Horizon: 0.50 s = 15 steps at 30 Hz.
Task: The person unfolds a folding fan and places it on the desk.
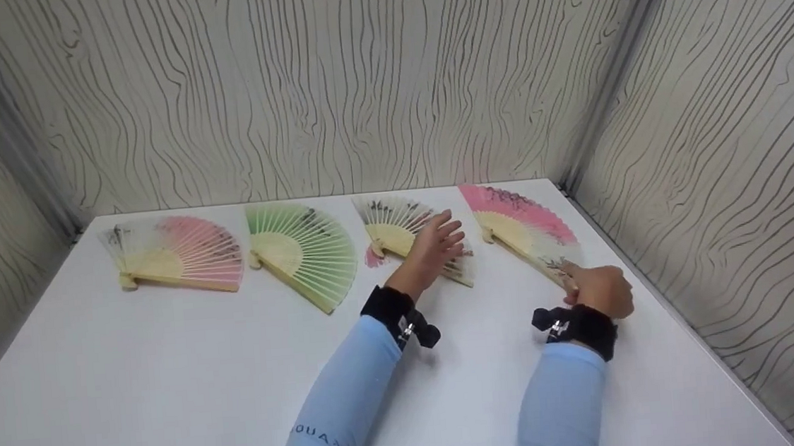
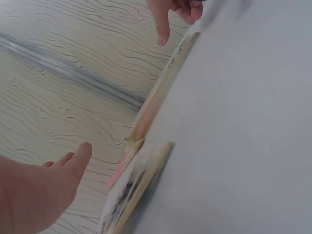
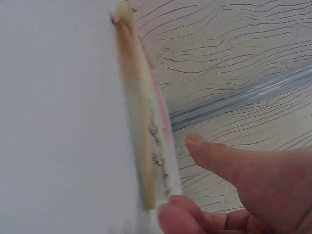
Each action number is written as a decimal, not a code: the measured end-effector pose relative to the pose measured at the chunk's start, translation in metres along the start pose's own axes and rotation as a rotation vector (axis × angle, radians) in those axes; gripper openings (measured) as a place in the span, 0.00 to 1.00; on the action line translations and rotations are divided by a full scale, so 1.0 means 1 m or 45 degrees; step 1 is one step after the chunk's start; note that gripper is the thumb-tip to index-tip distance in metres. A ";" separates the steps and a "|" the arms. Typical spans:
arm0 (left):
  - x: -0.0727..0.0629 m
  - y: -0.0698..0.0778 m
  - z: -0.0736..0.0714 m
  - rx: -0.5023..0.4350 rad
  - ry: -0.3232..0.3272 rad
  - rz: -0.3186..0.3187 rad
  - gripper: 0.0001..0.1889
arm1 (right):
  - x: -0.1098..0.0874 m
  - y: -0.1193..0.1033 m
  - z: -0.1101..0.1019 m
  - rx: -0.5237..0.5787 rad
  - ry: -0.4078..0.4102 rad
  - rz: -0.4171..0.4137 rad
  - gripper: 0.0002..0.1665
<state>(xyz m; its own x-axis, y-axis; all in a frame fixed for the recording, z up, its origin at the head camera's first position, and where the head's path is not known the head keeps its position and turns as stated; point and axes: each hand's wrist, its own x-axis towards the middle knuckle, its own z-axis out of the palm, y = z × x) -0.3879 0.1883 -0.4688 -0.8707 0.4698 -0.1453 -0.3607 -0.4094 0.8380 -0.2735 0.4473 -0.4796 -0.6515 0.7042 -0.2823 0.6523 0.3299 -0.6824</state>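
Over the third folding fan (image 1: 391, 215), white with dark floral print, my left hand (image 1: 436, 247) hovers with fingers spread and holds nothing. That hand (image 2: 41, 195) hides part of the fan in the head view. At the lower right end of a pink-and-white folding fan (image 1: 535, 225) is my right hand (image 1: 604, 292). In the right wrist view its thumb stands apart from the loosely bent fingers (image 3: 183, 212), which are right by the tip of the fan's wooden outer rib (image 3: 146, 161). Both fans lie spread on the white table.
Farther left, a green folding fan (image 1: 307, 248) and a white-and-pink one (image 1: 204, 249) lie spread in the same row. A small pink piece (image 1: 373, 257) shows at the third fan's pivot. Wood-grain patterned walls (image 1: 273, 91) stand behind the table (image 1: 133, 385) and at both sides.
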 end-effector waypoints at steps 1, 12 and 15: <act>-0.004 0.006 -0.004 0.004 -0.003 0.043 0.35 | -0.001 -0.003 -0.008 -0.008 -0.007 -0.031 0.35; -0.073 0.086 -0.040 0.913 0.214 0.479 0.35 | -0.060 -0.086 -0.041 0.006 0.028 -0.726 0.34; -0.093 0.106 -0.055 1.267 0.271 0.567 0.35 | -0.080 -0.105 -0.032 0.007 0.043 -0.960 0.28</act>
